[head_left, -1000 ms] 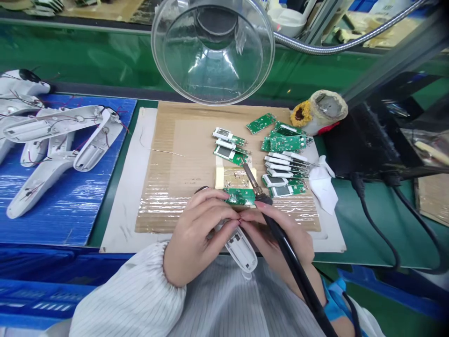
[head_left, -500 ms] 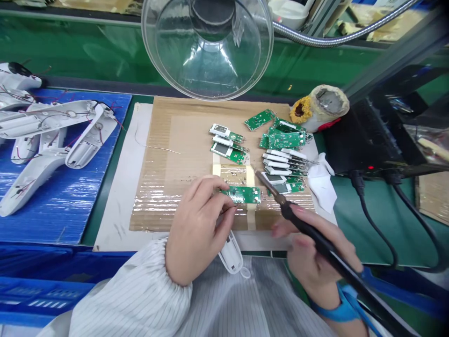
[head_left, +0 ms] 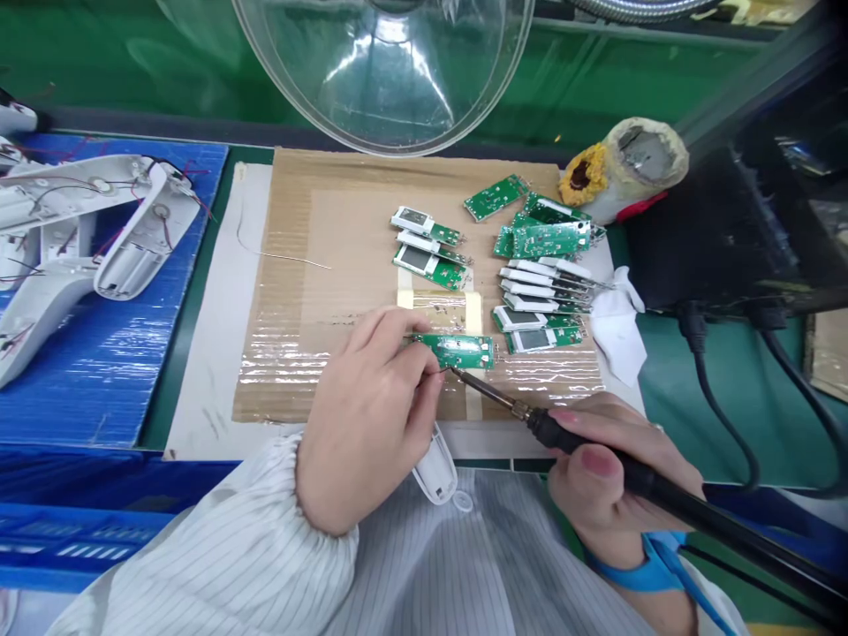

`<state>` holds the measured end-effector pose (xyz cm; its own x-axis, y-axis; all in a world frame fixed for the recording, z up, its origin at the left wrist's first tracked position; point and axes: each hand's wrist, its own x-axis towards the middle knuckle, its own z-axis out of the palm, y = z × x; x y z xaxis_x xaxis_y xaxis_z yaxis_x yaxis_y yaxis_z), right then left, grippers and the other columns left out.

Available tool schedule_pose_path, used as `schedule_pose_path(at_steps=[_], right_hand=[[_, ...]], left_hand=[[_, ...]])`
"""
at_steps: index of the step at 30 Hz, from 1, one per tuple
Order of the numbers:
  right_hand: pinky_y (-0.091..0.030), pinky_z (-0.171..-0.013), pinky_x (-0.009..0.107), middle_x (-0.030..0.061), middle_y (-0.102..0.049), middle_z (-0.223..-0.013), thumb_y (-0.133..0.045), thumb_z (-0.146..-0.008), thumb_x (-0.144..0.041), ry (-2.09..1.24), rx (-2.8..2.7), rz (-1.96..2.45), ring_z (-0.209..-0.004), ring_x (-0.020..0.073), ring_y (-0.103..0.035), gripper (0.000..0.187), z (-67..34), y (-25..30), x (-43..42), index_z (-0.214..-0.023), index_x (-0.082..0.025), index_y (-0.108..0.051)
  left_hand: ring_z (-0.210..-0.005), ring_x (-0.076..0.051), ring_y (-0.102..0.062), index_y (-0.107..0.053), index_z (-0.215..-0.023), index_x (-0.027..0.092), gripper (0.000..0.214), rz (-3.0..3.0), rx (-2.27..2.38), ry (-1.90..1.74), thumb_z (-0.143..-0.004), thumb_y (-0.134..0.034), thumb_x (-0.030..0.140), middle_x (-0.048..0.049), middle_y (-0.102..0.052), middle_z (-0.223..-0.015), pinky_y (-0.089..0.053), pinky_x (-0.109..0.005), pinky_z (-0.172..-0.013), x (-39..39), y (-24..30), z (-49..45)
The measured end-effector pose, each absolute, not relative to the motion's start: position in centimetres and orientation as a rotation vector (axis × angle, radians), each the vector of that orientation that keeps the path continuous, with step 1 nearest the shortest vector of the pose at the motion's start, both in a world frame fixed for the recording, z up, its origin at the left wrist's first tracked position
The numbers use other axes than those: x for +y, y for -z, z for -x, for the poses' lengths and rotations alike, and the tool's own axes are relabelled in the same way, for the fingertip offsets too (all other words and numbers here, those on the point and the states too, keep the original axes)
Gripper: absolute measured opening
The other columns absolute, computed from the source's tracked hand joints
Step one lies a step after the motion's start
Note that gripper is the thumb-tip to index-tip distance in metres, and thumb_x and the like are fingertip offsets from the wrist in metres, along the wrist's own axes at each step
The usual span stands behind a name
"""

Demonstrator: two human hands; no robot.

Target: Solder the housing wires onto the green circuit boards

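At the centre of my clock the green circuit board (head_left: 457, 352) lies over the cardboard (head_left: 318, 212); my left hand (head_left: 367, 415), at seven o'clock, pinches a thin wire (head_left: 442, 371) near its closer edge, partly covering a white housing (head_left: 437, 477) at six. At four o'clock my right hand (head_left: 616, 468) grips the soldering iron (head_left: 548, 428), tip beside that wire. At two o'clock an open, crusted pot (head_left: 613, 199) shows grey inside, and I cannot make out what the blue crate (head_left: 99, 530) at eight contains.
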<state>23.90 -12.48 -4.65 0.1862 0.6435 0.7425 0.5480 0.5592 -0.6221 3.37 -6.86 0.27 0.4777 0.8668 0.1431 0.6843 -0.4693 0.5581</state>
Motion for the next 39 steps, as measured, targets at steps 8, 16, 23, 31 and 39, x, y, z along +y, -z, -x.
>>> schedule_pose_path(at_steps=[8, 16, 23, 31, 39], right_hand=[[-0.039, -0.041, 0.029, -0.0036, -0.062, -0.059, -0.063, -0.093, -0.033, -0.077, -1.469, 1.04, -0.05, 0.0092, -0.056, 0.018, -23.8, 5.1, -12.3, -0.096, -0.019, -0.075], [-0.04, -0.041, 0.029, -0.003, -0.066, -0.063, -0.064, -0.093, -0.033, -0.091, -1.524, 1.072, -0.051, 0.0104, -0.057, 0.018, -24.1, 5.0, -12.7, -0.105, -0.024, -0.075], [-0.045, -0.044, 0.029, -0.0027, -0.071, -0.071, -0.063, -0.092, -0.029, -0.079, -1.69, 1.041, -0.055, 0.0119, -0.06, 0.026, -24.7, 4.8, -12.8, -0.117, -0.025, -0.071], [-0.039, -0.035, 0.031, -0.0017, -0.062, -0.058, -0.059, -0.095, -0.031, 0.021, -1.581, 1.029, -0.047, 0.0136, -0.056, 0.024, -24.3, 4.9, -12.8, -0.113, -0.026, -0.074], [-0.036, -0.032, 0.034, -0.0013, -0.063, -0.056, -0.06, -0.094, -0.034, 0.022, -1.557, 1.021, -0.043, 0.0142, -0.053, 0.022, -24.5, 5.1, -12.5, -0.107, -0.025, -0.075]], left_hand=[[-0.116, -0.027, -0.055, -0.064, -0.082, 0.015, 0.02, -2.337, 1.322, -0.463, -0.096, -0.049, 0.016, -0.0101, -0.059, -0.118, -0.05, -0.044, -0.093, -6.7, -1.0, -3.6], [-0.106, -0.03, -0.061, -0.06, -0.073, 0.017, 0.017, -2.485, 1.365, -0.34, -0.089, -0.053, 0.016, -0.0111, -0.062, -0.111, -0.053, -0.048, -0.079, -6.2, -1.8, -4.4], [-0.096, -0.03, -0.061, -0.054, -0.065, 0.019, 0.019, -2.544, 1.419, -0.3, -0.083, -0.055, 0.014, -0.0124, -0.063, -0.101, -0.053, -0.046, -0.071, -6.0, -2.0, -5.1], [-0.097, -0.03, -0.06, -0.049, -0.061, 0.019, 0.023, -2.539, 1.428, -0.246, -0.082, -0.056, 0.013, -0.0115, -0.062, -0.099, -0.052, -0.044, -0.068, -5.8, -2.3, -5.2], [-0.098, -0.032, -0.061, -0.053, -0.064, 0.019, 0.021, -2.533, 1.404, -0.261, -0.084, -0.056, 0.014, -0.0126, -0.062, -0.1, -0.054, -0.047, -0.071, -5.7, -2.3, -5.2]])
